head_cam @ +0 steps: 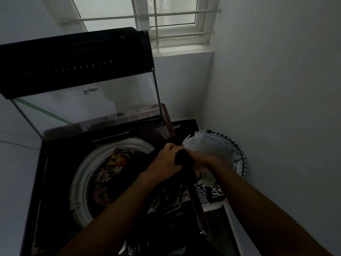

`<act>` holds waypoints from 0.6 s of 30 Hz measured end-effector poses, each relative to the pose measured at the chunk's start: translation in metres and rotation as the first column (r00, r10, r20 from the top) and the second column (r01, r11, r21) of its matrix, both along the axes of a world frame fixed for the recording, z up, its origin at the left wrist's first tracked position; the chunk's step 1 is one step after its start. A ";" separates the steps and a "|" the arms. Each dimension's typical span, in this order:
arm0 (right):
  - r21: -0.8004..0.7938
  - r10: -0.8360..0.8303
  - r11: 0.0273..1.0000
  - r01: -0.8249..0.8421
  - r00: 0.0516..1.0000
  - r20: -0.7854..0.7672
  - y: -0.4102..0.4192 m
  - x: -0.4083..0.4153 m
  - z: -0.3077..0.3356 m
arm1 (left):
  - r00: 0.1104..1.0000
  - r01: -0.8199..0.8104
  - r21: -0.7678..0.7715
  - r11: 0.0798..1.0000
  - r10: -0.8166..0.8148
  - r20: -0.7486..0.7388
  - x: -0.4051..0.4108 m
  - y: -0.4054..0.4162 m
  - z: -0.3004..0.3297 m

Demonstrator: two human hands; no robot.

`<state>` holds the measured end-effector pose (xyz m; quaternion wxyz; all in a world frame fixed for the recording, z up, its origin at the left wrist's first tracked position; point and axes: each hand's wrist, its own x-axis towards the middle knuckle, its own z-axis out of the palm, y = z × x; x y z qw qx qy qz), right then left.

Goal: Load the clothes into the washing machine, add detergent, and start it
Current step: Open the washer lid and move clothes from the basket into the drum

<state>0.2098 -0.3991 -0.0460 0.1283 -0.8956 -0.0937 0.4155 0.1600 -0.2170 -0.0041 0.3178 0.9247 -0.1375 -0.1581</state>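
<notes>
A dark top-loading washing machine stands below me with its glass lid raised. Inside the white-rimmed drum lies floral clothing. Between the machine's right edge and the laundry basket, my left hand and my right hand both grip a dark garment. The garment hangs down over the machine's right edge. The basket has a black-and-white zigzag pattern, and pale clothes lie in it.
A white wall closes in on the right, right behind the basket. A barred window sits above the machine. The machine's control panel is at the bottom near me. The room is dim.
</notes>
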 end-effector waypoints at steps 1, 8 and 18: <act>0.064 -0.084 0.994 0.084 0.996 -0.011 0.000 -0.003 -0.005 | 1.000 -0.005 0.007 1.000 0.005 0.004 0.000 -0.001 -0.001; 0.428 -0.400 0.872 0.236 0.848 0.348 0.024 0.004 0.026 | 0.998 -0.059 -0.028 0.998 0.059 0.007 0.007 0.010 0.000; 0.550 -0.330 0.834 0.036 0.833 0.445 0.103 0.008 0.080 | 0.963 -0.216 -0.223 0.951 0.245 0.110 0.002 0.050 0.011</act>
